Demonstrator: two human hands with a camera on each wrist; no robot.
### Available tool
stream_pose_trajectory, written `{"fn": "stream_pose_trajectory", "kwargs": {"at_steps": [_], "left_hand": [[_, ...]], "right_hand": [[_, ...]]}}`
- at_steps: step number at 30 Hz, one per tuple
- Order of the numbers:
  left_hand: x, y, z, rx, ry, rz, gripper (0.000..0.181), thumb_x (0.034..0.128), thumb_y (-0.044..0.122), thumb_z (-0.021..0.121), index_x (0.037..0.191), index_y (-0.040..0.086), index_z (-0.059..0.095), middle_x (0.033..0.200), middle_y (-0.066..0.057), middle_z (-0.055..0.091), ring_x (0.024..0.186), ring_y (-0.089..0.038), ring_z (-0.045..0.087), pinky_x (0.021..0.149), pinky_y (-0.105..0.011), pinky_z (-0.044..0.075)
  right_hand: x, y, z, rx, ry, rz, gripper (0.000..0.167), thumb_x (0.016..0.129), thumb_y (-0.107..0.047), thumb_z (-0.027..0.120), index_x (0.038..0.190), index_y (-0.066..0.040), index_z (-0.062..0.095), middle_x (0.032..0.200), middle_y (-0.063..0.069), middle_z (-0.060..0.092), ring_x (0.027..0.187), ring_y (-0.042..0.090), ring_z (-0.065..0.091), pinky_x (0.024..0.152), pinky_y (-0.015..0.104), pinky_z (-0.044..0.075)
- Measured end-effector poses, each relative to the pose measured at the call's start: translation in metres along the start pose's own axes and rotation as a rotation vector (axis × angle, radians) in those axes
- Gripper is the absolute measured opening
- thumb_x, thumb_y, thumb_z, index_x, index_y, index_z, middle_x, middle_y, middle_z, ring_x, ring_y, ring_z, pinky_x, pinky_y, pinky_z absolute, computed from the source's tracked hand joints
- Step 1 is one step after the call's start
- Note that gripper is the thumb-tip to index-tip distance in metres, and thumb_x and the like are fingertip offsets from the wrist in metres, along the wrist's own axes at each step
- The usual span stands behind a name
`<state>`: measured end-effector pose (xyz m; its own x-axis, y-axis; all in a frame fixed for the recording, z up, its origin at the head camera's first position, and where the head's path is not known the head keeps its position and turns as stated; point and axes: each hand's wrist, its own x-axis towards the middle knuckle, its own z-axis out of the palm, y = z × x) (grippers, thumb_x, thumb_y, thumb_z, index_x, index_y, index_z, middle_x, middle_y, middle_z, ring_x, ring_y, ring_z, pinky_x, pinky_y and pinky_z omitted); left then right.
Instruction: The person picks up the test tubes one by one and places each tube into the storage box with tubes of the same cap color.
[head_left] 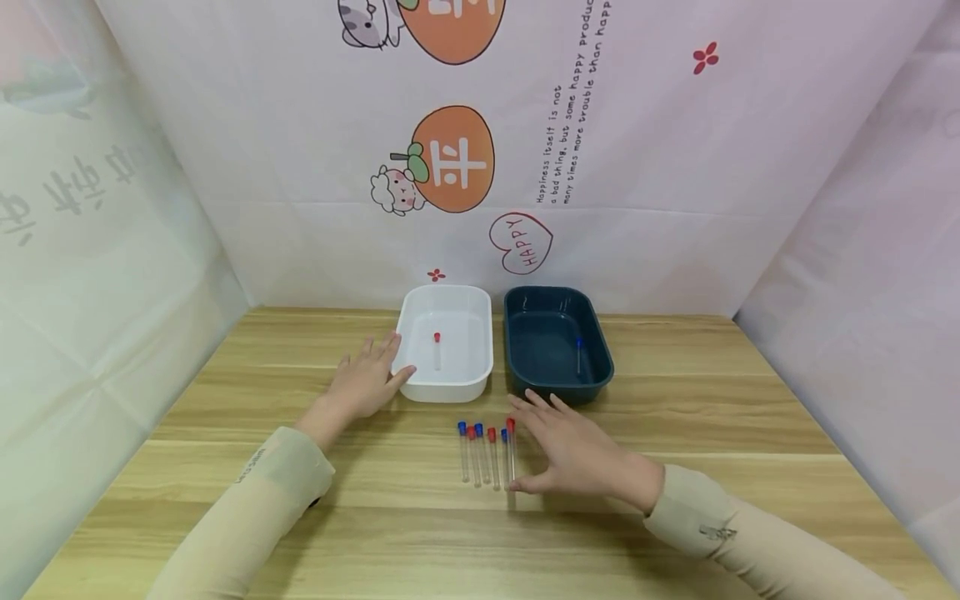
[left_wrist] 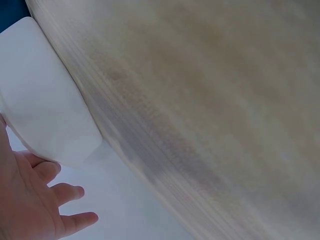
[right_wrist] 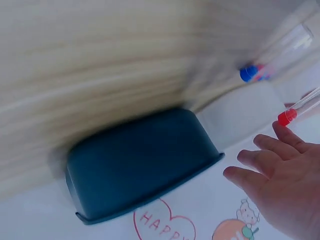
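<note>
- White printed cloth [head_left: 637,150] forms the back wall, bearing orange fruit motifs [head_left: 453,158], a red heart outline lettered HAPPY [head_left: 521,242] and lines of English text [head_left: 573,125].
- Wood-grain table [head_left: 420,533], light brown with lengthwise streaks, extends forward from the foot of the cloth.
- Beige long sleeves [head_left: 240,517] cover both forearms, which reach in from the near corners.
- White rounded-rectangular basin [head_left: 450,391], smooth-walled, stands near the back edge of the table.
- Dark blue rounded-rectangular basin [right_wrist: 145,165], of similar form, stands just to the right of the white one, a narrow gap between them.
- Right hand [head_left: 577,450]: thumb and index finger pinch a transparent tube lengthwise; the other fingers extend towards the front of the dark basin.
- Left hand [head_left: 367,379]: fingers spread apart, touching the side and near corner of the white basin.
- Red-capped transparent tube [head_left: 512,454], the one pinched, lies at the right end of a row; whether it touches the table cannot be told.
- Five transparent tubes [head_left: 483,456], three blue-capped and two red-capped, complete this row in front of the basins, caps pointing away.
- Single red-capped tube [head_left: 437,354] lies inside the white basin.
- Single blue-capped tube [head_left: 578,358] lies inside the dark basin, near its right wall.
</note>
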<state>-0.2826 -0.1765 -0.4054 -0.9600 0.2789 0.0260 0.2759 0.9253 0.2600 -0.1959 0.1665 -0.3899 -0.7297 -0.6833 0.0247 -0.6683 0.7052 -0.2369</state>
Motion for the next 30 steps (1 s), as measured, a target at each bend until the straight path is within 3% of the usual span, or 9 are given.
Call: {"fn": "stream_pose_trajectory", "kwargs": {"at_steps": [16, 30], "left_hand": [[0.0, -0.001, -0.002, 0.011, -0.011, 0.0, 0.078, 0.1079, 0.055, 0.037, 0.163, 0.003, 0.019, 0.168, -0.015, 0.02, 0.151, -0.049, 0.017, 0.114, -0.073, 0.017], [0.001, 0.001, -0.003, 0.014, -0.012, 0.002, 0.077, 0.1083, 0.054, 0.037, 0.163, 0.003, 0.018, 0.168, -0.015, 0.019, 0.151, -0.049, 0.016, 0.114, -0.074, 0.017]], "right_hand": [[0.015, 0.001, -0.034, -0.089, 0.087, 0.001, 0.093, 0.085, -0.061, 0.076, 0.15, -0.001, 0.047, 0.164, 0.015, 0.033, 0.152, 0.036, 0.024, 0.12, 0.058, 0.02], [0.036, 0.0, -0.042, -0.097, 0.097, 0.002, 0.096, 0.084, -0.067, 0.073, 0.15, -0.002, 0.047, 0.165, 0.014, 0.032, 0.153, 0.034, 0.022, 0.121, 0.055, 0.018]]}}
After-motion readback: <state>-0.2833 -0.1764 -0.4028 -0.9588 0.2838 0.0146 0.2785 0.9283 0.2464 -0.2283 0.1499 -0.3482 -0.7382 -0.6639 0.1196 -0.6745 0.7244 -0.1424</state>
